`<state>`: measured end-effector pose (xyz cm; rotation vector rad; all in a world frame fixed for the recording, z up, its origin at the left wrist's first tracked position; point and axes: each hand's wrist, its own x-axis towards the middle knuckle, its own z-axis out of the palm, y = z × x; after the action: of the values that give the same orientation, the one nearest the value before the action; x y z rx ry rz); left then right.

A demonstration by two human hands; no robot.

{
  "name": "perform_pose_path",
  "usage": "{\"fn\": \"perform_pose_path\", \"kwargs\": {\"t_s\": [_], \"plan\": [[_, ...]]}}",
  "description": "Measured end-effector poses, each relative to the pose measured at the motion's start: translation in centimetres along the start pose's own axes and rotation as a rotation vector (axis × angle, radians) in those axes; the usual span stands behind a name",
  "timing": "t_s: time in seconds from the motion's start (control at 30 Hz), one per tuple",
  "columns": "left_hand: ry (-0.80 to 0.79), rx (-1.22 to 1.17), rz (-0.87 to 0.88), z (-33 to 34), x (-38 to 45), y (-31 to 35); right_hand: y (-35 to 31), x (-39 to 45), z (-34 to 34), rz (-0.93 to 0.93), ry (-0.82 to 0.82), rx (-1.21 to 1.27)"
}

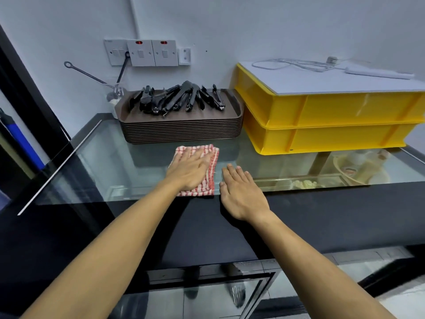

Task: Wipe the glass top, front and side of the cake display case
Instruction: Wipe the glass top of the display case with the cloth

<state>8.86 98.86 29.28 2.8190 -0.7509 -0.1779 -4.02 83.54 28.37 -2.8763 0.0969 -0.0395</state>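
Black tongs (179,97) on stacked trays (181,130)

Cloth (208,178) middle under left hand (189,170)

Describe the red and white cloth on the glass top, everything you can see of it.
The cloth is a woven-looking rag striped in red and white, folded into a rough rectangle with slightly frayed edges. It lies flat on the glass top near its front edge, just in front of the stack of brown trays. The left hand presses on it with straight fingers, covering its left half. The right hand rests beside it on the glass, seemingly apart.
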Motion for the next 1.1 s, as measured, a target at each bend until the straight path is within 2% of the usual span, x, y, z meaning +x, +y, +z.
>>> {"fn": "perform_pose_path", "kwargs": {"t_s": [0.07, 0.17, 0.2, 0.33, 0.47, 0.63, 0.77, 0.97, 1.03, 1.1], "plan": [[-0.003, -0.002, 0.027, -0.1, 0.5, -0.2, 0.0, 0.0, 0.0, -0.001, -0.001, -0.004], [0.015, 0.015, -0.148, -0.7, 1.4, -0.7, 0.0, 0.0, 0.0, -0.003, 0.006, -0.002], [0.006, 0.021, -0.160, -0.7, 1.4, -0.1, 0.0, 0.0, 0.0, -0.002, 0.007, -0.001], [-0.014, 0.045, -0.015, 0.4, 0.9, 1.8, 0.1, 0.0, 0.0, -0.011, -0.002, -0.001], [0.001, 0.017, -0.137, -0.8, 1.9, -0.3, 0.0, -0.1, -0.1, -0.003, 0.005, 0.006], [-0.009, 0.040, -0.021, -0.2, 1.7, -0.2, 0.0, -0.1, 0.0, -0.008, 0.005, 0.001], [-0.002, 0.016, -0.136, -1.1, 2.2, -1.5, 0.0, -0.1, -0.1, -0.002, -0.002, 0.016], [-0.020, 0.018, 0.026, 0.5, -3.0, 1.5, 0.3, 0.1, -0.3, -0.004, 0.002, 0.040], [-0.044, 0.051, 0.046, 0.6, -7.1, 1.8, 0.3, 0.0, -0.3, -0.013, 0.003, 0.053], [-0.051, 0.097, 0.146, 1.5, -12.8, 2.4, 0.2, 0.0, -0.3, -0.013, 0.003, 0.059]]}}
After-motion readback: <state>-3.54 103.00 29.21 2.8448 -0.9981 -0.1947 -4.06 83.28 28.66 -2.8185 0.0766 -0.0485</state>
